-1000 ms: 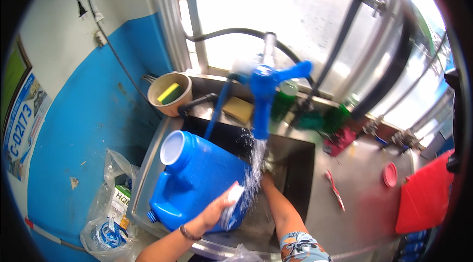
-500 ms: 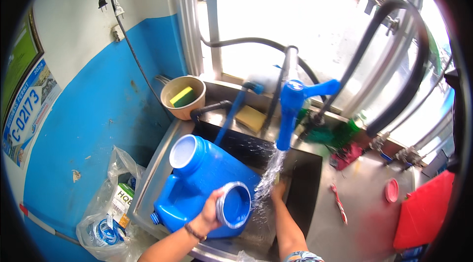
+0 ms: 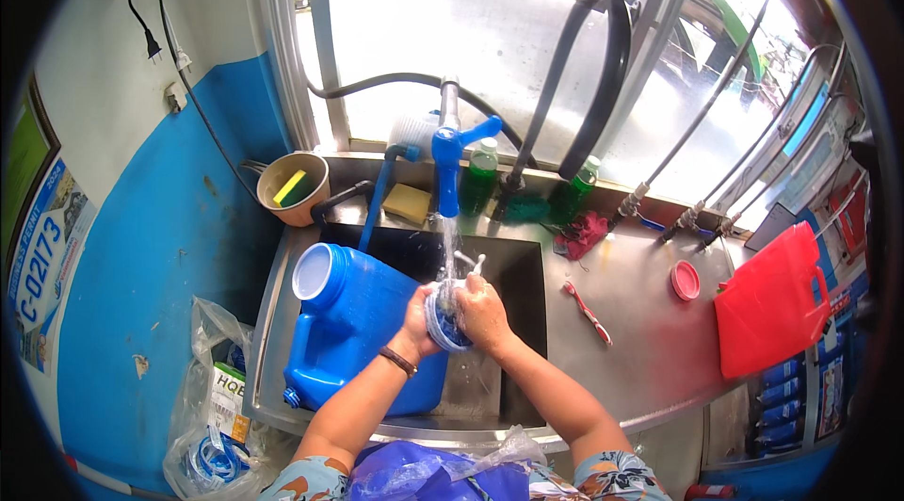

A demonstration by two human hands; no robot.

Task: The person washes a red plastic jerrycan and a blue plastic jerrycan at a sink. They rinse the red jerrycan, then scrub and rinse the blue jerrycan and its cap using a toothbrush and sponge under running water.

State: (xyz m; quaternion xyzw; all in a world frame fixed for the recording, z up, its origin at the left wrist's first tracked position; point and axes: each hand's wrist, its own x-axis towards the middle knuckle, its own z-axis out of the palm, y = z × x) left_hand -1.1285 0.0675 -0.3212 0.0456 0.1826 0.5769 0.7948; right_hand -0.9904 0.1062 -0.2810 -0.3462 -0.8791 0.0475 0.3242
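Observation:
My left hand [image 3: 419, 324] grips a round blue cap [image 3: 450, 339] with a pale rim, tilted beneath the running blue-handled tap [image 3: 447, 171]. Water falls onto the cap. Closed around a thin white-handled tool [image 3: 478, 263], my right hand [image 3: 482, 313] presses against the cap's open side; the tool's working end is hidden. A large blue jug [image 3: 367, 317] leans in the sink [image 3: 523, 322] just left of my hands, its wide uncapped mouth turned up and to the left.
A tan pot [image 3: 315, 204] with a sponge and a yellow sponge [image 3: 408, 203] sit behind the sink. Green bottles [image 3: 480, 181] line the back ledge. On the right counter lie a red-and-white toothbrush [image 3: 589, 315], a red cap [image 3: 686, 281] and a red jug [image 3: 767, 308].
My right hand has come up from inside the sink to the cap, bringing the white-handled tool into view. My left hand has brought the cap under the stream. The view has shifted rightward.

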